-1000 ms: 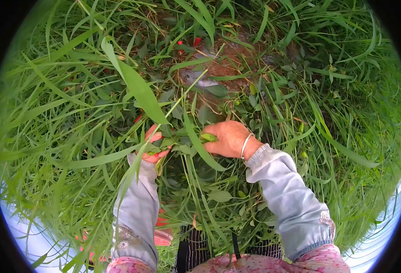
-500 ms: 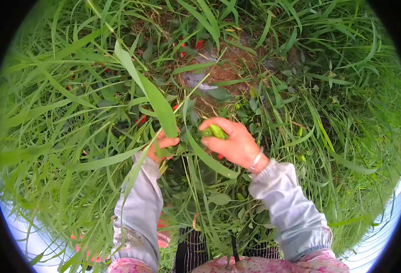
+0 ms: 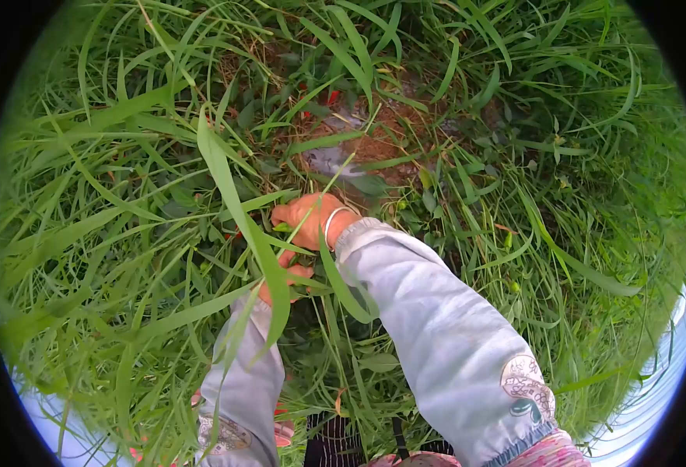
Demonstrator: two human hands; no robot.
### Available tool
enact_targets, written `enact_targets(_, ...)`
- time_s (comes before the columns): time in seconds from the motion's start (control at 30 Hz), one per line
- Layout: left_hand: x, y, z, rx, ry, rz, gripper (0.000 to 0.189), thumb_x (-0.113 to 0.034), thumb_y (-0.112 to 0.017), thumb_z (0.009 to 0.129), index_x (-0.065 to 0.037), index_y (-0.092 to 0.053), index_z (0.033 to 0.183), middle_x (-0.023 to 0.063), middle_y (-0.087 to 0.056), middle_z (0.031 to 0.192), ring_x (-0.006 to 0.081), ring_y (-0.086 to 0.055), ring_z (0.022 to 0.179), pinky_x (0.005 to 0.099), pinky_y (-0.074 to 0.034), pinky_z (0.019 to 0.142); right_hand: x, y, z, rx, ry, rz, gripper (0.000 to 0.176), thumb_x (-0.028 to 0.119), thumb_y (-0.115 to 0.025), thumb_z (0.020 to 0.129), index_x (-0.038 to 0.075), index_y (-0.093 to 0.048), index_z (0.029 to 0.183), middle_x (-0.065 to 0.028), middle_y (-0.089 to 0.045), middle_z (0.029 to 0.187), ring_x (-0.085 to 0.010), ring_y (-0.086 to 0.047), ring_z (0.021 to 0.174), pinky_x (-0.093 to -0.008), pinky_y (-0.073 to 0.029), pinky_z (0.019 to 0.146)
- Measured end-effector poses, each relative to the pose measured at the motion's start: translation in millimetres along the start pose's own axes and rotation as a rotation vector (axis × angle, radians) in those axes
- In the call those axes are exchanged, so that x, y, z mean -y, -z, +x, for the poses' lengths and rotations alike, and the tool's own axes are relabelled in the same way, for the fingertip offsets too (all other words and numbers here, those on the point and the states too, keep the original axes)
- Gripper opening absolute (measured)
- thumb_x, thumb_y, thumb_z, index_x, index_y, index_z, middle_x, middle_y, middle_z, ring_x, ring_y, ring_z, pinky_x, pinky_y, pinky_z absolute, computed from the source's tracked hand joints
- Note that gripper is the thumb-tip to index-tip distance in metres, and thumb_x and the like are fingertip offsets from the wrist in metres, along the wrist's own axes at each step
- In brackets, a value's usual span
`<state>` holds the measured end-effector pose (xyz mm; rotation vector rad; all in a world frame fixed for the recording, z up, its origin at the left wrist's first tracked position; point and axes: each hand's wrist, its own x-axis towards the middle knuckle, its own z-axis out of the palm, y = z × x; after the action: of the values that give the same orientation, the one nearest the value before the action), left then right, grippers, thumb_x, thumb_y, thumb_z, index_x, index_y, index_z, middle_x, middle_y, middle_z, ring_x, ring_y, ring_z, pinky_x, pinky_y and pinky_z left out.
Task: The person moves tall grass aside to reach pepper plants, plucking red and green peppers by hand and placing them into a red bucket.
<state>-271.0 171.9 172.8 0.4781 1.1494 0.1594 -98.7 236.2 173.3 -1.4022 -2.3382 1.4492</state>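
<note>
My right hand (image 3: 309,219), with a white bangle at its wrist, reaches across to the left into the pepper plants. Its fingers are curled, and a bit of green pepper (image 3: 282,227) shows at them. Just below it, my left hand (image 3: 295,282) is low among the leaves, its fingers bent. A broad grass blade (image 3: 242,210) hangs in front of the left hand and hides part of it, so what those fingers hold cannot be made out. Some red of a pepper (image 3: 234,234) shows through the foliage left of my hands.
Tall grass (image 3: 110,187) crowds the plants on all sides. Beyond my hands lies a patch of brown soil (image 3: 386,136) with greyish plastic film (image 3: 331,161). Another red pepper (image 3: 333,97) shows near it. A small green pepper (image 3: 508,240) hangs to the right.
My right hand has moved left and slightly up with the green pepper, from beside the left hand to just above it. The left hand has shifted slightly down.
</note>
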Motion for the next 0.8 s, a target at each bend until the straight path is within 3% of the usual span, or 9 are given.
enact_targets(0.1,-1.2,-9.1,-2.0,0.019,-0.101,-0.014,0.036,-0.009,-0.066,0.074,-0.005,-0.057,0.108,0.0043,-0.063,0.075,0.0118,-0.056,0.048,0.0229,-0.038,0.034,1.6,8.8,-4.7,0.047,-0.017,-0.017,0.038,0.025,-0.062,0.076,0.013,-0.056,0.112,-0.0129,-0.064,0.098,-0.0315,-0.062,0.091,-0.0424,-0.049,0.079)
enact_targets(0.13,-0.8,-9.6,-1.3,0.004,-0.122,0.038,0.037,-0.010,-0.066,0.074,-0.005,-0.056,0.109,0.0042,-0.063,0.076,0.0114,-0.056,0.049,0.0225,-0.038,0.034,6.2,14.1,-9.7,0.032,-0.026,-0.064,0.037,0.014,-0.063,0.071,0.013,-0.060,0.108,-0.0127,-0.066,0.091,-0.0324,-0.063,0.087,-0.0437,-0.049,0.074)
enact_targets(0.33,-11.2,-20.2,-14.2,-0.025,-0.080,0.127,0.038,-0.013,-0.067,0.075,-0.009,-0.056,0.111,0.0027,-0.063,0.083,0.0074,-0.057,0.057,0.0224,-0.037,0.038,7.8,8.6,-6.7,0.021,-0.063,-0.034,0.036,0.017,-0.065,0.070,0.013,-0.061,0.106,-0.0127,-0.065,0.096,-0.0316,-0.062,0.093,-0.0424,-0.049,0.076)
enact_targets(0.43,-3.1,-19.8,-6.4,-0.076,-0.062,0.110,0.040,-0.013,-0.069,0.073,-0.008,-0.057,0.111,0.0028,-0.063,0.088,0.0080,-0.058,0.063,0.0233,-0.041,0.045,11.0,11.0,-17.6,0.033,-0.090,0.004,0.032,0.021,-0.065,0.069,0.012,-0.062,0.100,-0.0131,-0.065,0.095,-0.0326,-0.062,0.091,-0.0424,-0.050,0.077)
enact_targets(0.47,-1.3,-16.8,-5.3,-0.055,-0.132,0.148,0.043,-0.012,-0.071,0.071,-0.007,-0.057,0.111,0.0033,-0.063,0.092,0.0103,-0.060,0.071,0.0253,-0.048,0.058,21.1,26.2,-25.2,0.101,-0.129,-0.003,0.031,0.022,-0.065,0.069,0.012,-0.062,0.098,-0.0132,-0.065,0.094,-0.0327,-0.062,0.090,-0.0426,-0.050,0.077)
enact_targets(0.57,42.8,-1.6,26.9,-0.230,-0.206,0.087,0.048,-0.012,-0.074,0.070,-0.004,-0.056,0.114,0.0037,-0.064,0.095,0.0125,-0.061,0.079,0.0286,-0.050,0.072,21.5,19.9,-40.6,0.076,-0.152,-0.015,0.028,0.024,-0.063,0.069,0.010,-0.063,0.094,-0.0148,-0.065,0.093,-0.0337,-0.062,0.089,-0.0434,-0.049,0.076)
enact_targets(0.6,26.8,-15.7,20.2,-0.194,-0.183,0.174,0.050,-0.014,-0.076,0.069,-0.003,-0.057,0.114,0.0047,-0.064,0.097,0.0137,-0.062,0.082,0.0294,-0.051,0.074,21.1,20.3,-47.5,0.080,-0.198,0.011,0.028,0.024,-0.063,0.070,0.010,-0.063,0.094,-0.0153,-0.065,0.094,-0.0337,-0.062,0.089,-0.0432,-0.049,0.077)
enact_targets(0.67,39.2,-15.6,38.9,-0.206,-0.197,0.173,0.048,-0.014,-0.077,0.069,-0.003,-0.058,0.112,0.0047,-0.064,0.097,0.0138,-0.061,0.081,0.0285,-0.051,0.073,15.0,22.4,-57.5,0.054,-0.268,0.053,0.029,0.023,-0.062,0.070,0.010,-0.063,0.096,-0.0158,-0.065,0.095,-0.0336,-0.061,0.091,-0.0424,-0.048,0.079)
enact_targets(0.8,62.8,-25.9,61.6,-0.449,-0.265,0.286,0.033,-0.010,-0.074,0.071,-0.002,-0.062,0.100,0.0034,-0.063,0.090,0.0122,-0.059,0.076,0.0266,-0.049,0.066,-1.5,20.5,-70.4,-0.129,-0.354,0.070,0.036,0.023,-0.065,0.070,0.012,-0.062,0.104,-0.0164,-0.065,0.093,-0.0337,-0.062,0.089,-0.0415,-0.049,0.077)
